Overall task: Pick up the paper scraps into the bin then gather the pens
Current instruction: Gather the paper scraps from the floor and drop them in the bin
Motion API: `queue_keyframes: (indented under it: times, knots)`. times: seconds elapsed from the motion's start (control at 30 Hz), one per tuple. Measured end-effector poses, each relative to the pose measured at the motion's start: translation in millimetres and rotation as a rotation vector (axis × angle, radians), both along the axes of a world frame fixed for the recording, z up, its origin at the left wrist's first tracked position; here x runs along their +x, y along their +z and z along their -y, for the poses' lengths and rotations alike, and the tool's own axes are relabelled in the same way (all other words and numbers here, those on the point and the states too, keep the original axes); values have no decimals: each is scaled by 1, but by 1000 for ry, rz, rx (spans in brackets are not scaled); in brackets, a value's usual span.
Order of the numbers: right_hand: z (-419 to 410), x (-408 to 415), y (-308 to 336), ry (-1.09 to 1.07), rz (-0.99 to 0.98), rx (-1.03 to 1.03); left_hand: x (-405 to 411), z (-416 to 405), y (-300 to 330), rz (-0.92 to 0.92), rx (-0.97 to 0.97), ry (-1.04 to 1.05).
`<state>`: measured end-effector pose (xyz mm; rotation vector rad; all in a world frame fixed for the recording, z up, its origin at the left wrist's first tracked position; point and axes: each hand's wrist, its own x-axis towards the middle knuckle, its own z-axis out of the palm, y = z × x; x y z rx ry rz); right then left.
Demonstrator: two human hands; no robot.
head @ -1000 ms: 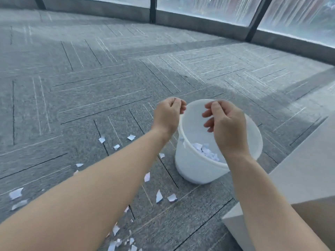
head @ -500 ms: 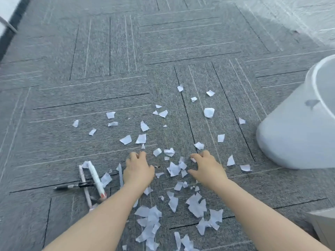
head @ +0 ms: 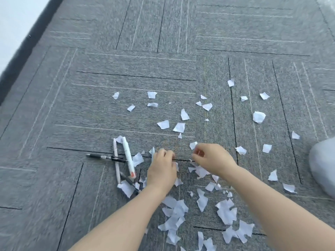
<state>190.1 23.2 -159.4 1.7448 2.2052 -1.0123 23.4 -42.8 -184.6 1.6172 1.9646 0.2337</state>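
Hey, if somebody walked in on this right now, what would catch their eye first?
Torn white paper scraps litter the grey carpet, thickest near the bottom centre. In the middle of them the left hand and right hand work close to the floor. Left of the hands, a few pens lie crossed in a small heap.
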Motion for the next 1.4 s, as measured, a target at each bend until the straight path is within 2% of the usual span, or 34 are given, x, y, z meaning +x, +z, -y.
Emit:
queue_keyframes:
  times: [0.07, 0.13, 0.27, 0.6, 0.73, 0.87, 1.03, 1.17, 1.3, 1.4]
  knots:
    - [-12, -18, 2, 40, 1, 130, -8, 7, 0, 14, 131, 14]
    - [-14, -41, 1, 98, -28, 161, -16, 11, 1, -11, 205, 99]
    - [-7, -71, -5, 130, -94, 155, -38, 8, 4, -44, 125, 308]
    - [5, -78, -17, 187, -80, 108, -44, -1, 1, -233, -149, 216]
    - [7, -88, -16, 243, -66, 134, -60, 0, 8, -229, -120, 283]
    - [6, -106, -15, 328, -36, 197, -93, -1, 13, -300, -90, 332]
    - [1, -130, -18, 409, -19, 238, -133, -6, 17, -407, -222, 313]
    - [0, -144, -20, 480, 6, 227, -153, -2, 18, -482, -240, 265]
    - [7, -157, -21, 624, -55, 291, -153, 0, 21, -451, -39, 188]
    - [15, -164, -26, 723, 13, 260, -143, 0, 18, -298, 52, -54]
